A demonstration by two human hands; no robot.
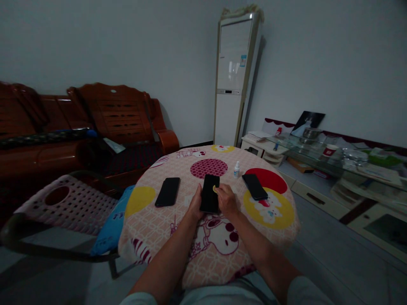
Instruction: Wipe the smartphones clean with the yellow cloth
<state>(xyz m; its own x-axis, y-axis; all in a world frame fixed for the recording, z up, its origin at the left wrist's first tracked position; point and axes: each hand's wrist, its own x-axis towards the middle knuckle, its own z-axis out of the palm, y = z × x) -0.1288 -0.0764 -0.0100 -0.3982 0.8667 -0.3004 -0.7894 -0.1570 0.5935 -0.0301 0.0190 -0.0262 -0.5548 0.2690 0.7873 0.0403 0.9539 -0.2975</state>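
In the head view a dark smartphone [209,199] lies screen up in front of me on the round table. My left hand [196,204] grips its left edge, thumb along the side. Pinched in the fingers of my right hand [226,199] is a small yellow round pad [215,189], held against the right part of the screen; its exact kind is too small to tell. A second dark phone [168,192] rests to the left, and a third phone [255,186] to the right. Behind the right phone a small white spray bottle [237,170] stands upright.
A patterned cloth [178,220] covers the table. On the left are a woven chair [79,203] with a blue cushion [114,224] and a wooden sofa [117,114]. A tall air conditioner [229,118] stands behind; a low cabinet [314,195] with a cluttered glass top is at right.
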